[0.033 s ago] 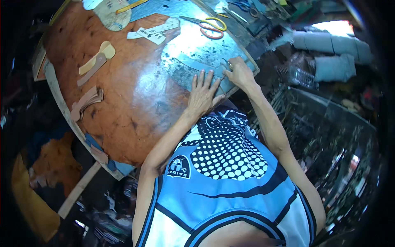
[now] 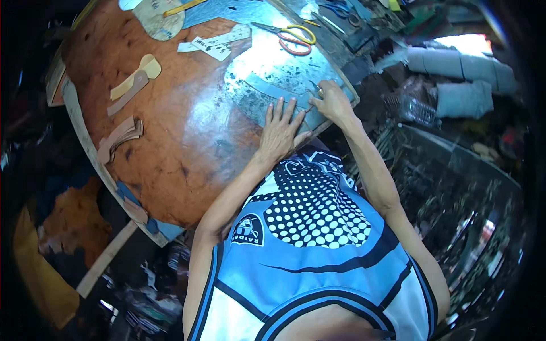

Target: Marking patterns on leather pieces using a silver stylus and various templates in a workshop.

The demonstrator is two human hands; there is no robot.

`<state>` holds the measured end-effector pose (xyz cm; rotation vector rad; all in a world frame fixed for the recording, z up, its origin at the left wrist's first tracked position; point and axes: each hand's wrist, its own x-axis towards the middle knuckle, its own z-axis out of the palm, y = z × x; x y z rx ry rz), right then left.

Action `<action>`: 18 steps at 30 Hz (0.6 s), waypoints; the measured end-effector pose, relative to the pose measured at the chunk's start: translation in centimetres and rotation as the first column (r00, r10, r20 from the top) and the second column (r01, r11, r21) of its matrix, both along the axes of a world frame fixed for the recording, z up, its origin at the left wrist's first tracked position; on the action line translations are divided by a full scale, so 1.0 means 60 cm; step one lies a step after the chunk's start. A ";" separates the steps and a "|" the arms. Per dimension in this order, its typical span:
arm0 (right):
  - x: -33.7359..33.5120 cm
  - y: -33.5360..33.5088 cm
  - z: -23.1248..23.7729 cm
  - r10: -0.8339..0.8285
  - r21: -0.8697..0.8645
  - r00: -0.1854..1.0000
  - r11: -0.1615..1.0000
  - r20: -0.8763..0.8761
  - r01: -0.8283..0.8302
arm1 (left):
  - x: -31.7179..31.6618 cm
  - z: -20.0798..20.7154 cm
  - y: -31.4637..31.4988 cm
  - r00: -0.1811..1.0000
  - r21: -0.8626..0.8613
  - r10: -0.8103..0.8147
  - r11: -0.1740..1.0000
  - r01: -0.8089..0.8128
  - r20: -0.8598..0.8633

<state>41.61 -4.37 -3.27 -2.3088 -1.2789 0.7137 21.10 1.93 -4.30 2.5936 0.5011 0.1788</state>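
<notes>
A curved grey-blue strip (image 2: pixel 267 87) is laid on the pale speckled sheet (image 2: pixel 244 102), ahead of the left hand (image 2: pixel 277 133) and to the left of the right hand (image 2: pixel 334 103). Its long axis is run slantwise, from the far left down toward the right hand, with a slight bow. The left hand is the nearer: its fingertips are brought to the near edge of the strip, though whether they are pressed onto it cannot be told. That hand is held flat, its fingers a little apart, with nothing seen in it. The grip of the right hand is closed on a small dark tool (image 2: pixel 313 84), by which a thin tip is pointed away from the body (the rest of it is hidden by the fingers).

The sheet is spread near the right-hand corner of the bench (image 2: pixel 165 176), whose brown top is marked with dark blotches. Beyond the strip, scissors (image 2: pixel 281 32) are left with their loops toward the right, and crossed white strips (image 2: pixel 219 45) are set to their left. Tan curved pieces (image 2: pixel 128 94) are placed farther left, well apart from both hands. Past the right edge, pale wrapped rolls (image 2: pixel 463 98) are stacked in dim clutter.
</notes>
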 end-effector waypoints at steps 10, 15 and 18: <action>0.050 -0.041 -0.002 -0.174 -0.077 0.358 0.960 -0.918 0.268 | 0.057 0.024 -0.051 0.519 -0.963 0.815 -0.259 -0.068 -0.256; 0.037 -0.031 0.000 -0.147 -0.093 0.228 0.969 -0.963 0.231 | 0.082 0.031 -0.070 0.165 -0.955 0.941 -0.297 -0.011 -0.295; 0.023 -0.013 0.045 -0.162 -0.129 0.173 0.974 -0.971 0.185 | 0.055 0.036 -0.071 0.248 -0.967 0.950 -0.135 -0.214 -0.188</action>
